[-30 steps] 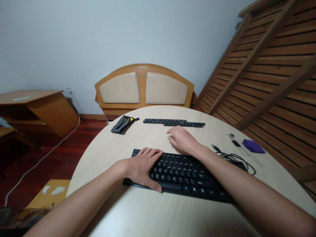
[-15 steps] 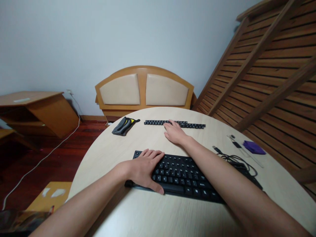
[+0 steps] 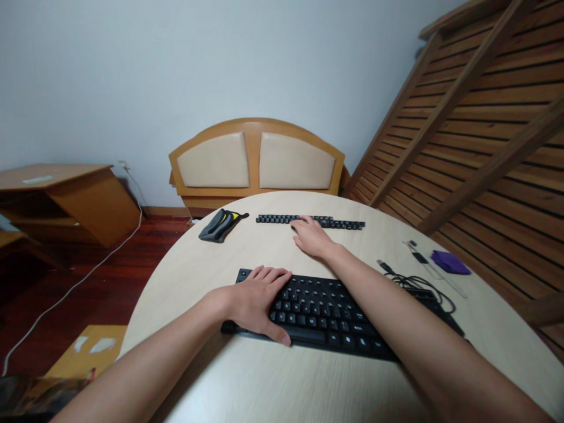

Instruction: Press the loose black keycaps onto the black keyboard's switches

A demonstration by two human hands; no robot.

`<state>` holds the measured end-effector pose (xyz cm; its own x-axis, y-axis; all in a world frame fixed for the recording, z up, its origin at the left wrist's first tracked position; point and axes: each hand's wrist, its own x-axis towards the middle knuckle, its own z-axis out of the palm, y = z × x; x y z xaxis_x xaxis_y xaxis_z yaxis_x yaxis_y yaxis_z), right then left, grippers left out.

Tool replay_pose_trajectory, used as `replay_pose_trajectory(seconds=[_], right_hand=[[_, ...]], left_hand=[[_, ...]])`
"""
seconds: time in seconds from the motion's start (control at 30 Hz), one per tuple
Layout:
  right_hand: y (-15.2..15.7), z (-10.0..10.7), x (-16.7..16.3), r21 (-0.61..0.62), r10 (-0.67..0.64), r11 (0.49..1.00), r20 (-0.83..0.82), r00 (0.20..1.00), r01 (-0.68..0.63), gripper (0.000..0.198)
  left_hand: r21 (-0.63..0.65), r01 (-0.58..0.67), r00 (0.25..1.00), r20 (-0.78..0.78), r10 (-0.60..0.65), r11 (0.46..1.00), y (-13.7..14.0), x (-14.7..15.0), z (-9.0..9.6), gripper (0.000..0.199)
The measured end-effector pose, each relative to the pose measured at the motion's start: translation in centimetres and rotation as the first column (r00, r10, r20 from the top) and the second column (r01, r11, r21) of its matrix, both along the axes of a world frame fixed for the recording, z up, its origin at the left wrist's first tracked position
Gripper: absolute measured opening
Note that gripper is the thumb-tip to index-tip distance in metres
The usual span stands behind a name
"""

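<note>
My left hand (image 3: 258, 299) lies spread over the left part of a black keyboard (image 3: 308, 335). Its thumb reaches the front edge and its fingertips the back edge. Beyond the keyboard, loose black keycaps (image 3: 273, 219) stand in rows on the table. My right hand (image 3: 312, 236) reaches to the middle of these rows, fingers stretched forward and touching keycaps, thumb apart from them. Its hand hides some of the keycaps. The right forearm crosses over the keyboard and covers part of its right side.
A grey, black and yellow pouch (image 3: 220, 226) lies at the table's (image 3: 185, 294) back left. At right are a coiled USB cable (image 3: 418, 285), a purple cloth (image 3: 450, 262) and a small dark item with thin pale strips. A headboard (image 3: 255, 158) and a wooden slatted frame (image 3: 476, 135) stand behind.
Hardly anything differs. The whole view has shifted very slightly, and both hands keep their places on the keyboard and at the keycap rows.
</note>
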<state>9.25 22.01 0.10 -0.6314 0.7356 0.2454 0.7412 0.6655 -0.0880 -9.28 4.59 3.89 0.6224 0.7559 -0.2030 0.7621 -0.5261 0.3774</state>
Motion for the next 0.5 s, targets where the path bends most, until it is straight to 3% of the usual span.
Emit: replay_pose_trajectory(seconds=[0.3, 0.5], right_hand=[[-0.5, 0.4, -0.3, -0.05, 0.043, 0.998, -0.037, 0.998, -0.045, 0.028], [-3.3, 1.3, 1.2, -0.122, 0.075, 0.989, -0.104, 0.992, -0.088, 0.019]], left_hand=[[0.001, -0.003, 1.0, 0.015, 0.003, 1.0, 0.0, -0.1, 0.0, 0.12], [0.008, -0.001, 1.0, 0.006, 0.001, 1.0, 0.0, 0.0, 0.0, 0.12]])
